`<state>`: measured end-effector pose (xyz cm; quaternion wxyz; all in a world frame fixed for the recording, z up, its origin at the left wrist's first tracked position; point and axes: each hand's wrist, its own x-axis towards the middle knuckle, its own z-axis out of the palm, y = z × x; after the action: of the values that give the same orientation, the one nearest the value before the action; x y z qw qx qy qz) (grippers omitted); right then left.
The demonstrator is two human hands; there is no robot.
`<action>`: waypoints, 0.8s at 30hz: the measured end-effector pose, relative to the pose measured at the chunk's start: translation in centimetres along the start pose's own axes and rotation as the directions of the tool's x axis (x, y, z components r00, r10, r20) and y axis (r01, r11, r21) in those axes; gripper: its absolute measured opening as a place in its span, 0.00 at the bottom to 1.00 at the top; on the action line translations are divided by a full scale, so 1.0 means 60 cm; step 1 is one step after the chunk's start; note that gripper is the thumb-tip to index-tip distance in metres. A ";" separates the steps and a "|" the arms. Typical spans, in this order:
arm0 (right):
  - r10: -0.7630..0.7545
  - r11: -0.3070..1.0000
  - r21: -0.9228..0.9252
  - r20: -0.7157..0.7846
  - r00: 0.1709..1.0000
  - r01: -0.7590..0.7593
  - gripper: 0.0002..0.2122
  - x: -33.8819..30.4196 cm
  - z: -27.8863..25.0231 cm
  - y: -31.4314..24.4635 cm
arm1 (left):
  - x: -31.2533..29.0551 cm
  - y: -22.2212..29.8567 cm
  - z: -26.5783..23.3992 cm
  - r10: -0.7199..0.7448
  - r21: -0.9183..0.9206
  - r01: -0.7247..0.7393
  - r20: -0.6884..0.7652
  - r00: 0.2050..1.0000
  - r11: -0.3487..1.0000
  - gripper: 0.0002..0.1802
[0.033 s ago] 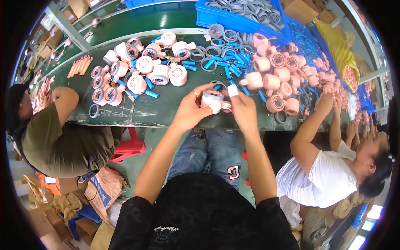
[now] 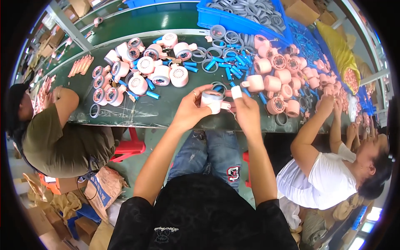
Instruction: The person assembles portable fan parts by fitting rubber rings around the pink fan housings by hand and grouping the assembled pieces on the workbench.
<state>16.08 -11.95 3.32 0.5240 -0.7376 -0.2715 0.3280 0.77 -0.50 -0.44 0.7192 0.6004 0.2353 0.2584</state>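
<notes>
At twelve o'clock over the bench (image 2: 168, 107), the left hand (image 2: 191, 109)'s fingers clasp a pink housing (image 2: 214, 108), which could twist loose if the right hand (image 2: 247, 112), its hold unclear, pushes the three-o'clock stub (image 2: 226, 106) hard.

A red stool (image 2: 131, 146) stands on greenish floor (image 2: 157, 143), a metal post (image 2: 69, 27) beyond.
</notes>
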 end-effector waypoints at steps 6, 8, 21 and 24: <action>-0.282 0.951 0.099 -0.110 0.953 0.293 0.13 0.020 -0.046 0.042 | 0.011 0.015 -0.035 -0.058 -0.210 0.066 0.044 0.997 0.975 0.35; -0.338 0.935 0.050 -0.166 0.927 0.350 0.12 0.025 -0.049 0.055 | 0.006 0.030 -0.045 -0.058 -0.234 0.062 0.022 0.998 0.970 0.36; -0.405 0.902 0.034 -0.277 0.871 0.430 0.12 0.031 -0.042 0.120 | 0.042 0.282 -0.347 0.408 0.642 -0.040 -0.436 0.802 0.766 0.36; -0.390 0.908 0.036 -0.298 0.871 0.418 0.12 0.027 -0.058 0.123 | 0.119 0.299 -0.461 0.542 0.882 0.244 -0.445 0.713 0.403 0.37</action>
<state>20.19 -15.06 -3.21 0.6503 -0.6770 -0.3250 0.1148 -13.40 27.32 12.40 0.1076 0.7677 0.5199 0.3587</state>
